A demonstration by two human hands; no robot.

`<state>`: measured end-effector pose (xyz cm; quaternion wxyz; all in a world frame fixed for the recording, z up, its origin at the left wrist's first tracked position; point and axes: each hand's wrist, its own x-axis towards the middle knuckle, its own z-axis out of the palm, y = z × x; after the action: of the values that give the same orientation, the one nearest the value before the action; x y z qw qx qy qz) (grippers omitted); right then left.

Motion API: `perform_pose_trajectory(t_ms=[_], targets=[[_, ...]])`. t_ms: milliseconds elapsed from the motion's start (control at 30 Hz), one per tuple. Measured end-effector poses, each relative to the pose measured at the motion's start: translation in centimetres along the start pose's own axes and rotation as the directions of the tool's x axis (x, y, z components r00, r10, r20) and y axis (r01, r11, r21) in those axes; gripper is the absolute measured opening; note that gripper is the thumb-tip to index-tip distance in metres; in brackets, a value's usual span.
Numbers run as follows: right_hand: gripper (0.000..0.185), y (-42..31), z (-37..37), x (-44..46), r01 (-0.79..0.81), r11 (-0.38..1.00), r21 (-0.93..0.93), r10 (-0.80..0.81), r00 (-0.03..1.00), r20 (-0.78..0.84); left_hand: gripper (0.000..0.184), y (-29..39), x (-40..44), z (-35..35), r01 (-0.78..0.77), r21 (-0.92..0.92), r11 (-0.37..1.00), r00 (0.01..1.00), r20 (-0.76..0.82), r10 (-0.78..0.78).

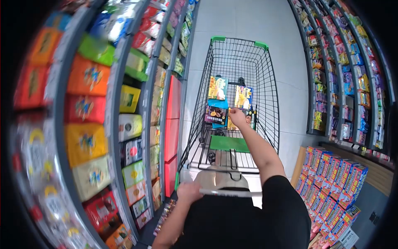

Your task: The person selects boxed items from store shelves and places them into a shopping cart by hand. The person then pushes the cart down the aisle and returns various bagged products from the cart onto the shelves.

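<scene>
My left hand (188, 192) is wrapped round the handle bar (228, 193) of a black wire shopping cart (273, 95) with green corners. My right hand (237, 117) reaches down into the cart, fingers closed at the upper edge of a yellow box (233, 124); the hand and wrist hide part of it. Left of these fingers lies a dark box (216, 115) with a food picture. Farther forward are a yellow-green box (217, 88) and a yellow-and-blue box (243, 97). A dark-edged box (251, 118) shows right of my wrist.
Tall shelves (112, 99) of bright packages stand close on the left. More shelves (342, 66) of small bagged goods line the right. Blue-and-red boxes (331, 182) are stacked at the lower right, beside a price tag (349, 238). Grey tiled floor (248, 18) runs ahead.
</scene>
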<state>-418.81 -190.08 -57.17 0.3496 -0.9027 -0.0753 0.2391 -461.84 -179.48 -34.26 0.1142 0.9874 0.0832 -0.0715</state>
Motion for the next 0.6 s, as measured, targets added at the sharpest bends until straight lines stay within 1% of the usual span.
perform_pose_trajectory(t_ms=[33, 67, 100, 133, 167, 200, 233, 267, 300, 333, 367, 400, 433, 467, 500, 533, 567, 600], targets=[[0.042, 1.0, 2.4, 3.9, -0.029, 1.0, 0.011, 0.029, 1.0, -0.003, 0.026, -0.3, 1.0, -1.2, 0.019, -0.034, 0.999, 0.997, 0.069, -0.017], [0.044, 2.0, 4.4, 7.8, -0.15, 0.989, -0.003, 0.15, 0.987, 0.05, 0.028, 0.0, 2.2, -2.7, 0.044, -0.066, 0.997, 0.99, 0.137, -0.034], [0.047, 2.8, 6.6, 10.7, -0.273, 0.962, -0.013, 0.273, 0.956, 0.11, 0.028, -0.1, 2.9, -2.9, 0.036, -0.06, 0.998, 0.975, 0.221, -0.022], [0.051, 2.6, 7.1, 12.5, -0.195, 0.98, -0.047, 0.198, 0.977, 0.08, 0.029, -0.7, 3.3, -3.1, 0.021, -0.055, 0.998, 0.95, 0.311, -0.003], [0.053, 2.3, 7.9, 14.0, -0.243, 0.97, -0.009, 0.244, 0.969, 0.05, 0.029, -1.0, 3.9, -3.4, 0.004, -0.054, 0.999, 0.94, 0.341, 0.015], [0.057, 1.9, 8.9, 15.5, -0.277, 0.961, 0.02, 0.276, 0.961, 0.026, 0.029, -0.9, 4.3, -3.7, 0.018, -0.041, 0.999, 0.925, 0.381, -0.001], [0.057, 2.6, 9.9, 17.1, -0.288, 0.957, 0.019, 0.287, 0.957, 0.037, 0.029, -1.0, 4.6, -3.5, 0.038, -0.024, 0.999, 0.909, 0.415, -0.025], [0.06, 3.1, 10.9, 18.4, -0.334, 0.942, -0.035, 0.336, 0.941, 0.047, 0.029, -1.3, 4.2, -3.0, 0.041, -0.018, 0.999, 0.904, 0.427, -0.029], [0.064, 3.3, 11.9, 19.5, -0.376, 0.922, -0.09, 0.382, 0.923, 0.051, 0.028, -1.7, 3.9, -2.7, 0.006, -0.053, 0.999, 0.945, 0.326, 0.011], [0.064, 2.4, 11.9, 19.7, -0.383, 0.919, -0.089, 0.389, 0.92, 0.058, 0.027, -2.0, 4.2, -2.6, -0.033, -0.087, 0.996, 0.975, 0.218, 0.051], [0.062, 1.1, 10.9, 19.3, -0.449, 0.888, -0.095, 0.451, 0.892, -0.005, 0.023, -1.9, 5.4, -3.3, -0.052, -0.063, 0.997, 0.982, 0.176, 0.062], [0.06, 0.3, 10.6, 19.4, -0.51, 0.854, -0.097, 0.505, 0.86, -0.071, 0.023, -1.9, 6.0, -3.6, -0.045, -0.067, 0.997, 0.982, 0.182, 0.056], [0.053, 0.5, 10.6, 20.2, -0.565, 0.818, -0.105, 0.561, 0.825, -0.073, 0.022, -1.9, 6.5, -3.7, -0.035, -0.086, 0.996, 0.983, 0.178, 0.05], [0.053, 1.3, 10.5, 21.0, -0.564, 0.819, -0.108, 0.559, 0.826, -0.068, 0.02, -2.1, 6.7, -3.9, -0.029, -0.102, 0.994, 0.984, 0.172, 0.047], [0.049, 3.0, 10.8, 22.1, -0.502, 0.853, -0.143, 0.505, 0.863, -0.02, 0.02, -2.2, 7.0, -3.9, -0.026, -0.098, 0.995, 0.985, 0.168, 0.043], [0.045, 3.1, 10.3, 22.5, -0.437, 0.882, -0.176, 0.449, 0.893, 0.03, 0.017, -2.3, 7.3, -4.0, -0.05, -0.063, 0.997, 0.987, 0.151, 0.059], [0.042, 3.2, 9.5, 22.9, -0.466, 0.864, -0.191, 0.485, 0.872, 0.07, 0.015, -2.3, 7.5, -4.1, -0.071, -0.03, 0.997, 0.988, 0.133, 0.075], [0.042, 2.8, 9.2, 22.7, -0.459, 0.867, -0.197, 0.479, 0.875, 0.07, 0.015, -2.3, 7.8, -4.2, -0.064, -0.032, 0.997, 0.99, 0.127, 0.068]])
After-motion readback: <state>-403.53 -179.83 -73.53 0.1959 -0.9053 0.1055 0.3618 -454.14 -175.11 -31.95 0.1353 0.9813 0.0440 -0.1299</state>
